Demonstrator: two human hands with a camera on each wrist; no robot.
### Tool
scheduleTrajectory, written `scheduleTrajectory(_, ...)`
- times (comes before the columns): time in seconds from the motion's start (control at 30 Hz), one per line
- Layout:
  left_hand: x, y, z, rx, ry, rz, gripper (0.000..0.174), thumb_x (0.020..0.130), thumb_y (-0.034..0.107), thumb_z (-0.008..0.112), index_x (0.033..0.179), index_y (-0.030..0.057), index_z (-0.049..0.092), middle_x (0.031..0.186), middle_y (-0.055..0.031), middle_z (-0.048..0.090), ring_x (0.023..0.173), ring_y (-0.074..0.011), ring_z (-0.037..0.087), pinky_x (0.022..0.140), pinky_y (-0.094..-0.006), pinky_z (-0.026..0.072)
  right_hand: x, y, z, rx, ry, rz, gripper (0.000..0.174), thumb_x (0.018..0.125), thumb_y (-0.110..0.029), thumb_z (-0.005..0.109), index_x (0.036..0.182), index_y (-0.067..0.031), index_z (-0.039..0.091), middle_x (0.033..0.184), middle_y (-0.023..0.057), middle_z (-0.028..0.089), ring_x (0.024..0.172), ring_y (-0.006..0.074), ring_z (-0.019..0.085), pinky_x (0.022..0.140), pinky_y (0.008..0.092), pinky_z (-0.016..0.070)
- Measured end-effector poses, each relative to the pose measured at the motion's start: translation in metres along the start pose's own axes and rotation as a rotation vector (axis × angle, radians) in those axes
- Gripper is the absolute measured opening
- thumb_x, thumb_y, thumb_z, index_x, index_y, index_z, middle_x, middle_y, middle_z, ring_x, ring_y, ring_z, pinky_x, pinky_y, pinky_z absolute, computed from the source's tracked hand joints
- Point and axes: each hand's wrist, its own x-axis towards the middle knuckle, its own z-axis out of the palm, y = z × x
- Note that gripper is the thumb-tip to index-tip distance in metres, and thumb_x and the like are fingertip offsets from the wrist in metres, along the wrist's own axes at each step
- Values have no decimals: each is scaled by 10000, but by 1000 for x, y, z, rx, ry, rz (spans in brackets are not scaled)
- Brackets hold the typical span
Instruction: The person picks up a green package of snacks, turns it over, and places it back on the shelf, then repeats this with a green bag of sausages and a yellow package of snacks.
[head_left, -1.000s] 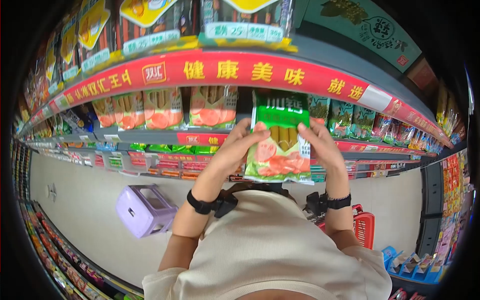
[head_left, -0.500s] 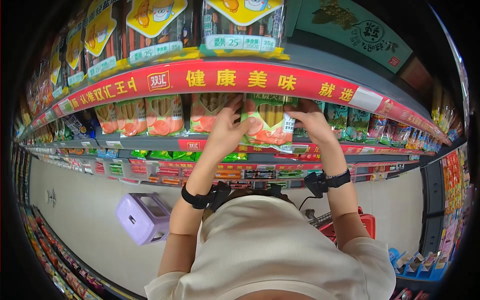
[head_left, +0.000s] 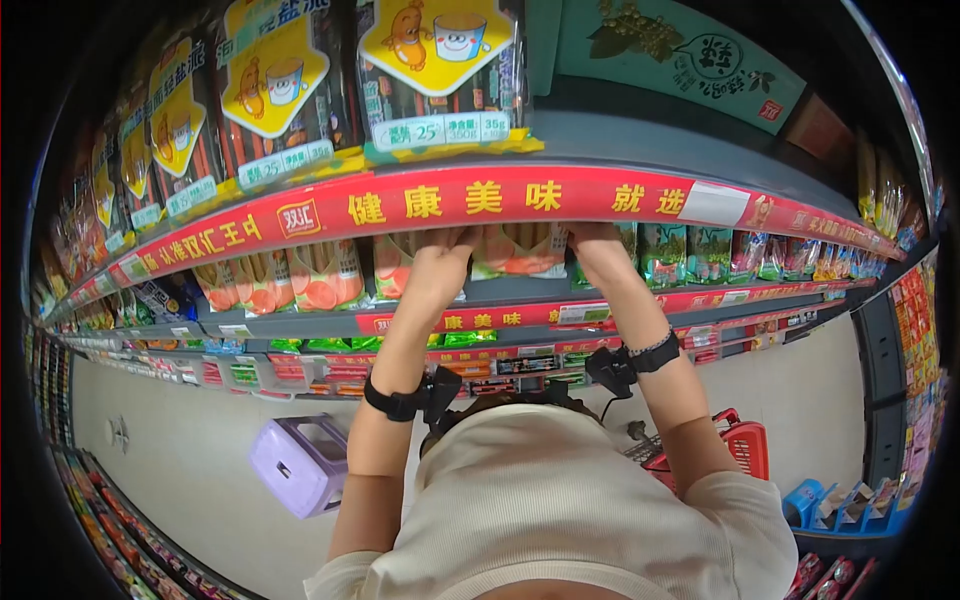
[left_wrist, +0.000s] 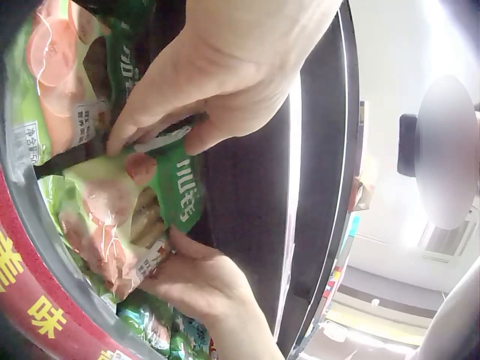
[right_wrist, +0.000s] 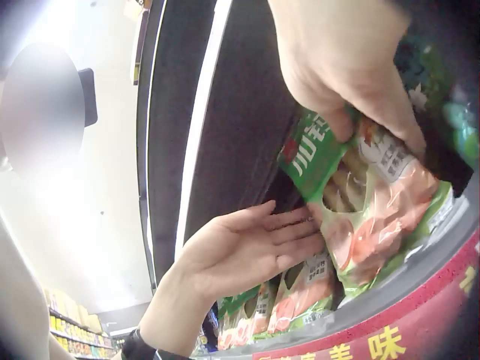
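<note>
A green-and-pink packet of sausages (right_wrist: 379, 217) stands at the front of a shelf, tilted back a little. My right hand (right_wrist: 345, 60) grips its side edge, thumb on the printed front. On the opposite side, my left hand (right_wrist: 247, 247) has its fingers straight, the tips right at the packet's edge. From the left wrist, the left hand (left_wrist: 225, 75) shows beside the packet's top corner and the right hand (left_wrist: 202, 281) at the far side. In the head view the red-edged shelf above hides the packet's top and my fingertips.
Similar sausage packets (head_left: 325, 275) line the shelf on the left, green snack bags (head_left: 665, 255) on the right. Overhead runs a shelf with a red label strip (head_left: 420, 200). A lilac stool (head_left: 298, 465) and a red basket (head_left: 745, 450) are behind, near the floor.
Both hands have carried the sausage packet forward from in front of my body onto the shelf. The left hand's thumb has come off its front; the right hand still grips it.
</note>
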Motion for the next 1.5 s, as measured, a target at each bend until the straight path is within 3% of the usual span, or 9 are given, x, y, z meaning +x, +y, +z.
scheduleTrajectory(0.4,-28,-20,-14,421,164,221,268,902,162,545,1094,-23,574,895,-102,607,788,-186,527,718,-288,417,7,28,13,174,27,115,224,900,-127,551,1114,-72,512,1115,46,545,1037,166,502,941,349,375)
scheduleTrajectory(0.47,-33,-24,-13,606,66,42,327,891,201,558,1152,4,550,1013,-169,564,982,-290,513,877,-372,390,14,40,9,275,-11,134,228,898,-144,562,1110,-78,512,1128,43,542,1066,175,497,966,354,374)
scheduleTrajectory(0.57,-33,-47,-11,1172,8,410,580,853,338,600,1316,42,415,1382,-249,264,1321,-437,119,1070,-538,66,13,48,4,247,-30,106,264,888,-150,576,1135,-82,511,1155,57,539,1078,181,503,957,366,395)
scheduleTrajectory(0.9,-36,-51,-33,1293,-5,414,637,837,376,608,1291,-7,378,1325,-260,348,1265,-459,247,1057,-561,148,-1,106,112,97,-382,-77,387,844,-151,637,1194,-69,493,1217,87,525,1143,207,485,986,366,382)
scheduleTrajectory(1.03,-34,-68,-41,1252,15,436,445,859,368,604,1000,-41,500,941,-233,498,912,-407,459,822,-461,358,23,95,53,-120,-79,-243,430,829,-154,656,1214,-65,486,1236,98,520,1168,216,476,1000,364,374)
scheduleTrajectory(1.1,-27,-63,-38,1151,55,505,451,874,374,583,981,-57,501,932,-244,513,887,-398,465,794,-450,351,30,85,60,-419,153,-628,904,623,-267,751,1342,25,287,1306,248,417,1157,382,470,945,412,426)
scheduleTrajectory(1.17,-21,-45,-15,1319,134,784,473,901,436,506,929,-36,503,859,-227,501,821,-382,471,710,-439,354,17,76,64,-725,343,-259,931,614,-191,739,1371,-1,232,1241,284,424,1098,426,488,899,441,449)
scheduleTrajectory(1.3,-14,-65,-24,1604,-99,501,540,933,501,357,972,-12,519,940,-213,538,863,-410,492,712,-474,354,-20,46,77,-689,413,-271,719,711,-140,648,1313,34,296,1169,239,424,1081,402,453,858,445,434)
scheduleTrajectory(1.5,10,-96,-53,1533,-63,729,581,913,549,357,954,-1,537,846,-191,578,804,-387,534,662,-477,378,-85,42,63,-479,511,-606,397,827,-49,550,1198,-16,409,1191,177,411,1096,356,444,882,391,422)
